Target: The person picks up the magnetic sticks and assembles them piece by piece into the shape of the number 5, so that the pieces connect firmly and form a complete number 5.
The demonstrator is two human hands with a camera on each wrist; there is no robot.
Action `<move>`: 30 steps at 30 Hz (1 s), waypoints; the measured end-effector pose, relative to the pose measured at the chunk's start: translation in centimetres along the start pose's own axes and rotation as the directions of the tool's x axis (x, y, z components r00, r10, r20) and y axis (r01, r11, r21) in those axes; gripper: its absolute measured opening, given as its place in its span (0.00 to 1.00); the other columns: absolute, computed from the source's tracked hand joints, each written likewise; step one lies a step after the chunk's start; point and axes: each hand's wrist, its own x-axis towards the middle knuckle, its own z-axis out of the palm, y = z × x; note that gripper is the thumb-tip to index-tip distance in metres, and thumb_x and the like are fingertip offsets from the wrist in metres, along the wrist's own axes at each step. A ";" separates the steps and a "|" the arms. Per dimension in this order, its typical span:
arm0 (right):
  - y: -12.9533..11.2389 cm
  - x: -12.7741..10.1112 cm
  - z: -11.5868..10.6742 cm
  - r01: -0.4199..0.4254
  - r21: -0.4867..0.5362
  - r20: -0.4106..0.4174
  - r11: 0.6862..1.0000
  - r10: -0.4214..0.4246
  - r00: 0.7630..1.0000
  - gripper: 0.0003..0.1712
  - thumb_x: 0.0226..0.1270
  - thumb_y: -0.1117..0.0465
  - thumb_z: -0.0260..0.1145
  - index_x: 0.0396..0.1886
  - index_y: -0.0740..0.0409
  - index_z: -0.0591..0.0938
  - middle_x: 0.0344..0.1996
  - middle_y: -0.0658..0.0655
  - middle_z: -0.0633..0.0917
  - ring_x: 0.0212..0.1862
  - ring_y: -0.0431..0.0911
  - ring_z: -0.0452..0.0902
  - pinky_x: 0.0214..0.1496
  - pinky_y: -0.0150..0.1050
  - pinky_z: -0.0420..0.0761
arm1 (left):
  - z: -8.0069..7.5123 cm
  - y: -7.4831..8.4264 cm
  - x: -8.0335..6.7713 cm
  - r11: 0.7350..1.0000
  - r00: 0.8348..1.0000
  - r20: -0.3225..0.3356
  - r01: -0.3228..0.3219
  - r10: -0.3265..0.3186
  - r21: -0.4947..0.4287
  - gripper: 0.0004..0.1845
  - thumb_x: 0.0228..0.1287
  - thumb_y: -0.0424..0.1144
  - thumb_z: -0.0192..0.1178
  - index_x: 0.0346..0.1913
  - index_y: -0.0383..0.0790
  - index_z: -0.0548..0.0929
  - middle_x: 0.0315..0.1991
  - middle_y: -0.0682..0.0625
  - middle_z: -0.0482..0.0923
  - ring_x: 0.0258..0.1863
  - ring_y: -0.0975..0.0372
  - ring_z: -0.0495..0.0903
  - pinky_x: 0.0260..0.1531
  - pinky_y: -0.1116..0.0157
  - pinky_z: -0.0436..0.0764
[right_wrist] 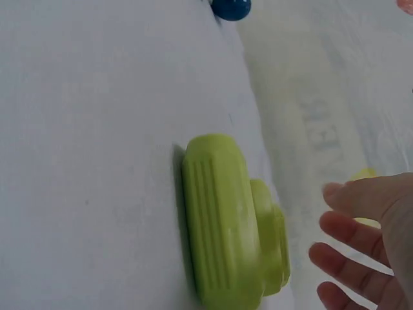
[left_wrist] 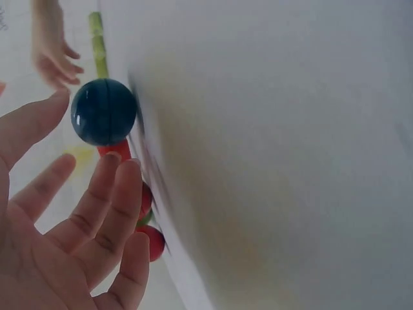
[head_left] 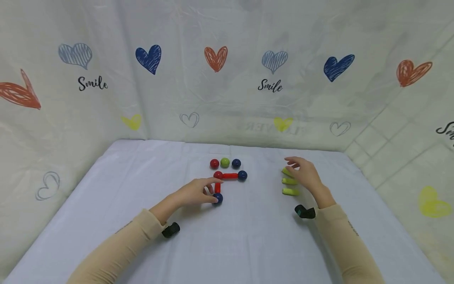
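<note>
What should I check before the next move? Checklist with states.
1. Right hand unloaded: ok; it holds nothing, near the green rods.
2. Green rods attached to the red-rod L: not ok; all three lie apart from it.
3. Left hand clear of the near blue ball: cannot tell; the thumb is right by it, contact unclear.
4. Near blue ball fully seated on its red rod: cannot tell; the joint isn't clear.
5. Loose balls available: ok; red, green and blue sit in a row beyond the L.
</note>
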 end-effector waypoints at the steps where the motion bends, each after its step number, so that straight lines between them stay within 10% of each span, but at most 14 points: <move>1: 0.3 0.0 -0.1 -0.035 -0.005 0.019 0.999 0.035 0.999 0.22 0.76 0.64 0.64 0.66 0.65 0.78 0.55 0.69 0.83 0.55 0.63 0.78 0.54 0.59 0.78 | 0.1 0.1 0.0 1.000 1.000 0.002 -0.002 0.002 0.016 0.32 0.66 0.41 0.71 0.72 0.50 0.74 0.43 0.53 0.80 0.40 0.60 0.81 0.39 0.62 0.81; 16: 1.7 0.7 -0.1 -0.196 -0.082 0.163 0.977 0.207 0.965 0.23 0.74 0.60 0.64 0.64 0.67 0.78 0.55 0.71 0.82 0.58 0.67 0.74 0.57 0.61 0.74 | 0.7 0.8 0.7 0.995 1.000 0.002 0.021 -0.021 0.094 0.24 0.62 0.41 0.75 0.62 0.50 0.84 0.40 0.55 0.79 0.40 0.61 0.77 0.40 0.62 0.79; 30: 1.0 1.3 0.0 -0.140 -0.058 0.142 0.988 0.147 0.979 0.20 0.73 0.63 0.64 0.61 0.66 0.81 0.53 0.69 0.83 0.55 0.64 0.77 0.52 0.57 0.78 | 0.3 0.5 0.1 0.996 0.999 0.000 0.041 -0.041 0.075 0.18 0.63 0.41 0.73 0.56 0.48 0.88 0.44 0.54 0.83 0.43 0.61 0.79 0.42 0.62 0.80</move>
